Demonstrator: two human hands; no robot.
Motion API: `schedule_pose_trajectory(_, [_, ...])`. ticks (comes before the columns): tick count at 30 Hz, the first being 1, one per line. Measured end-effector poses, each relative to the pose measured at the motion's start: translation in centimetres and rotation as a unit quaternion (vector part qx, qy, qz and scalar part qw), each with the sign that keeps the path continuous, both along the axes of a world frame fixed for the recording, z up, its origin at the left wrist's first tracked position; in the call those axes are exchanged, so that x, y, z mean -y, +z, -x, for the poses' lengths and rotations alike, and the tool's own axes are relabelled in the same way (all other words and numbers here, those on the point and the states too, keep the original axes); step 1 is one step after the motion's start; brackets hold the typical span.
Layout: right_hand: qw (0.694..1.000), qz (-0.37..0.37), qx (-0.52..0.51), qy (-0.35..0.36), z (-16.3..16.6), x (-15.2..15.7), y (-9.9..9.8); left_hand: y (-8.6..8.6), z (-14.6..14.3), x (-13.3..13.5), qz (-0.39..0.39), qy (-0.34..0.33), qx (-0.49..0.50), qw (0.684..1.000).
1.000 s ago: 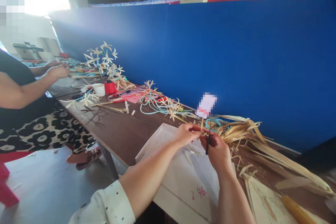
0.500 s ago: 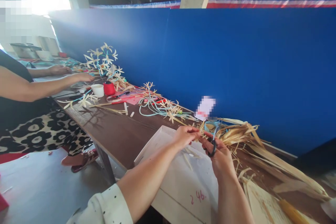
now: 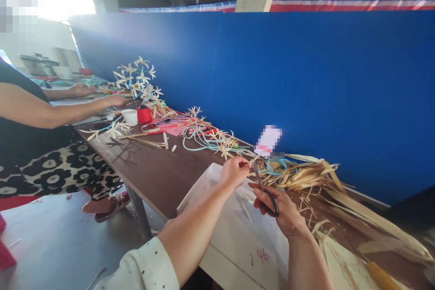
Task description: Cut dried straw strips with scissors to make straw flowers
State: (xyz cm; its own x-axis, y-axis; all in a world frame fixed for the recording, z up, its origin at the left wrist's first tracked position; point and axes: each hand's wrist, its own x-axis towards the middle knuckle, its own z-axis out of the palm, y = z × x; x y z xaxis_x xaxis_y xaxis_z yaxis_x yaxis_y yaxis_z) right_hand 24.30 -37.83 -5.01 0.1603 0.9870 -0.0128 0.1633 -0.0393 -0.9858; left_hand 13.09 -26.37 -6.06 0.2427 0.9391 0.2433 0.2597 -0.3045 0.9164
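Observation:
My right hand [image 3: 277,206] grips a pair of scissors [image 3: 271,201] by black handles, blades pointing up toward my other hand. Pinched in the fingertips of my left hand [image 3: 236,170] is a small pale strip, apparently dried husk [image 3: 252,161], right at the scissor tips. Both hands are over a white box lid [image 3: 234,231] with a few pale scraps in it. Just beyond my right hand lies a heap of dried corn husks [image 3: 309,174], with a light blue coil [image 3: 277,166] at its left end.
Pale husk flowers [image 3: 136,77] on blue stems, a red thread spool [image 3: 144,114] and a white cup [image 3: 129,117] sit farther left on the brown table [image 3: 152,158]. A co-worker's arms [image 3: 78,108] reach over its far end. A blue panel [image 3: 306,77] stands behind.
My right hand has drawn down from my left, and the scissors have turned so their blades point up at the strip. The camera view has shifted slightly left.

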Motion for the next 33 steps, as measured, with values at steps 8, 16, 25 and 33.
schedule_pose_trajectory(8, [0.999, 0.038, 0.017, -0.013, -0.03, -0.44, -0.4, -0.07, 0.14, -0.63, -0.016, 0.007, 0.018, 1.0])
schedule_pose_trajectory(16, [0.999, 0.035, 0.029, -0.014, -0.19, -0.39, -0.53, 0.33, 0.47, -0.33, -0.027, -0.007, 0.019, 0.999])
schedule_pose_trajectory(25, [0.999, 0.035, 0.021, -0.027, -0.15, -0.45, -0.38, 0.64, 0.51, -0.27, 0.063, -0.076, 0.057, 0.993])
schedule_pose_trajectory(33, [0.998, 0.028, 0.038, -0.044, -0.33, -0.6, -0.56, 0.63, 0.53, -0.17, 0.102, -0.108, 0.062, 0.987])
